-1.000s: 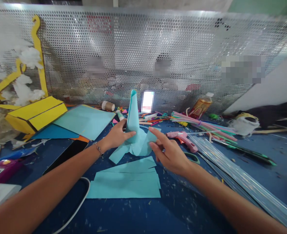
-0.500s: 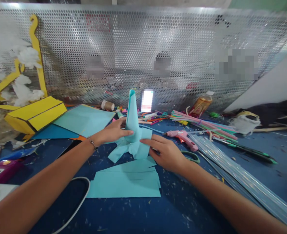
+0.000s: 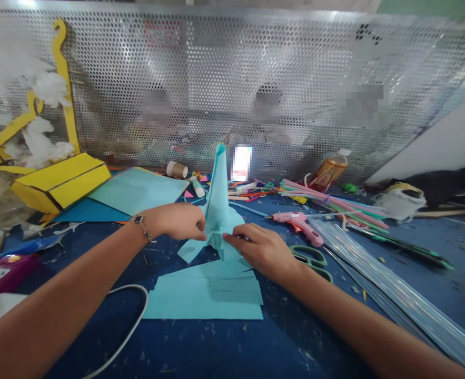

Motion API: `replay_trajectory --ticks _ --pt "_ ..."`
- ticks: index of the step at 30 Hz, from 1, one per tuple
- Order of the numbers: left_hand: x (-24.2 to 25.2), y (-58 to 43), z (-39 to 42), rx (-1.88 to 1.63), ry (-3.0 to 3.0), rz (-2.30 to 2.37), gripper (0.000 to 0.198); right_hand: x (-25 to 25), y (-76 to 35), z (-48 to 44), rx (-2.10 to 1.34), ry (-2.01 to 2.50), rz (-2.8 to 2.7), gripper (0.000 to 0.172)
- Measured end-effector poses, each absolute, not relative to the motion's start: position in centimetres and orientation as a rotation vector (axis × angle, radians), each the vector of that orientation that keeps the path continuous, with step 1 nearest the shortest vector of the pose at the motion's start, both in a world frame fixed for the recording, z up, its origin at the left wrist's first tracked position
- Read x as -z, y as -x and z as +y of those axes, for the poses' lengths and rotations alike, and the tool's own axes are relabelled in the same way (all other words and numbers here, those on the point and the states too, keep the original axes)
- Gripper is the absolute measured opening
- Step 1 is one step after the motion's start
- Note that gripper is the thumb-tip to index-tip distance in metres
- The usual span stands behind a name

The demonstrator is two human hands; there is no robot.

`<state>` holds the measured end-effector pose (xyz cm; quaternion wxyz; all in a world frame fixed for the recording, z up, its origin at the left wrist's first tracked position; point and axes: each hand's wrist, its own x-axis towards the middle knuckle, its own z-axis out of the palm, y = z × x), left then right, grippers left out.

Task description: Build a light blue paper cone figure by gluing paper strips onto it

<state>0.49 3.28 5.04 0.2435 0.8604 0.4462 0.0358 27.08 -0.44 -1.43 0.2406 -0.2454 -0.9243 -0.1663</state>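
On our dark blue worktable [image 3: 295, 337], we are pinching the light, soft, easily creased turquoise paper cone [image 3: 219, 184] narrowly at its flared base, our left hand [image 3: 179, 222] and right hand [image 3: 261, 251] gripping where folds gather, just behind cut turquoise paper strips [image 3: 204, 300]

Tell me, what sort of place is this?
It looks like a craft workshop or art room. A pink hot glue gun lies on the cluttered blue worktable, beside a bundle of coloured straws, and a turquoise paper cone is being shaped by hand.
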Motion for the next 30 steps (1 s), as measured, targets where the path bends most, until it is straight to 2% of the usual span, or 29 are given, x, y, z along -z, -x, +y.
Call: replay_trajectory --ticks 5,11,15,23,30 --pt "-5.3 -0.7 2.5 -0.077 -2.353 1.181 0.010 1.8 -26.8 -0.4 0.384 0.632 -2.534 0.034" --pt "-6.5 -1.9 0.8 0.102 -2.397 1.216 0.013 2.2 -26.4 -0.3 0.306 0.628 -2.532 0.033" --pt "-6.4 -2.3 0.5 0.097 -2.401 1.233 0.019 2.7 -26.2 -0.1 0.231 0.630 -2.537 0.039" --pt "-6.4 -3.3 -0.2 0.325 -2.492 1.305 0.010 3.6 -26.3 0.3 0.105 0.678 -2.584 0.045" --pt "-6.3 -3.7 -0.8 0.447 -2.542 1.283 0.038 4.0 -26.5 0.5 0.097 0.659 -2.603 0.050"
